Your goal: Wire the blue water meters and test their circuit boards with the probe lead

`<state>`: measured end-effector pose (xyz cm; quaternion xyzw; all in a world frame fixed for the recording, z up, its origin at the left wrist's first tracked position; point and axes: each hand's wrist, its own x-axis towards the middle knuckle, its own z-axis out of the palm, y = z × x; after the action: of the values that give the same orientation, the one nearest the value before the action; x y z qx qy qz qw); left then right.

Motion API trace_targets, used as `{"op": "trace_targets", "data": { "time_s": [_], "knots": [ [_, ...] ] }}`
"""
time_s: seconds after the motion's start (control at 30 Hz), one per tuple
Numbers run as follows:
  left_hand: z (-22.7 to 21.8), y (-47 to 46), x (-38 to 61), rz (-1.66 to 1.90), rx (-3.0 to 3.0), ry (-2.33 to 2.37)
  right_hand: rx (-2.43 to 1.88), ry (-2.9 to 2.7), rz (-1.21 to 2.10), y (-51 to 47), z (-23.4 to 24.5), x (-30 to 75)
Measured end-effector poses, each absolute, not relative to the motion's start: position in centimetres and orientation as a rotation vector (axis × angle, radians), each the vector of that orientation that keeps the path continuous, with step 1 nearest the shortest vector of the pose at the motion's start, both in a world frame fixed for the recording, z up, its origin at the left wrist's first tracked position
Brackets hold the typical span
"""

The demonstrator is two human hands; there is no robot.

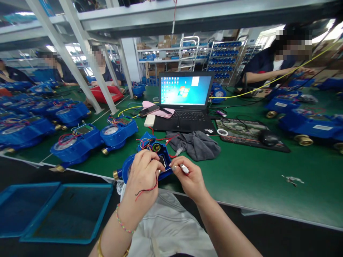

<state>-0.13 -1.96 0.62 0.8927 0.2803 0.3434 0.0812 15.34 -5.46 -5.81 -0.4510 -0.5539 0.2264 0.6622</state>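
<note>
A blue water meter (167,155) with a brass end fitting sits at the table's front edge, its electronics box uncapped and thin coloured wires coming out. My left hand (143,175) lies over the meter, fingers bent and gripping at the open box; it hides much of the dial. A red-and-black wire pair (147,190) hangs across the back of that hand. At the box's right side, my right hand (190,180) is closed around a slim white-ended tool (184,169), its kind unclear. The tool's thin tip reaches toward the box rim.
Behind the meter lie a grey cloth (199,144) and an open laptop (184,92). More water meters (76,144) stand at left and right. A mouse (268,137) rests on a mat; blue trays (68,212) are below left. Co-workers sit across the table.
</note>
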Motion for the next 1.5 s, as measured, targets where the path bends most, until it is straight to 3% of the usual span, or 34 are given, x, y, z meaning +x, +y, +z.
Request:
{"op": "trace_targets", "data": {
  "time_s": [0.4, 0.77, 1.5],
  "knots": [
    [0.6, -2.0, 0.2, 1.069, 2.645, 0.903, -1.169, -1.432, 0.365, -6.5, -4.1, 14.9],
    [0.7, -2.0, 0.3, 1.019, 2.699, 0.938, -1.173, -1.128, 0.821, -5.8, -4.0, 14.5],
    [0.7, -2.3, 0.3, 1.081, 2.622, 0.946, -1.137, -1.08, 1.016, -5.1, -3.7, 14.6]
  ]
}}
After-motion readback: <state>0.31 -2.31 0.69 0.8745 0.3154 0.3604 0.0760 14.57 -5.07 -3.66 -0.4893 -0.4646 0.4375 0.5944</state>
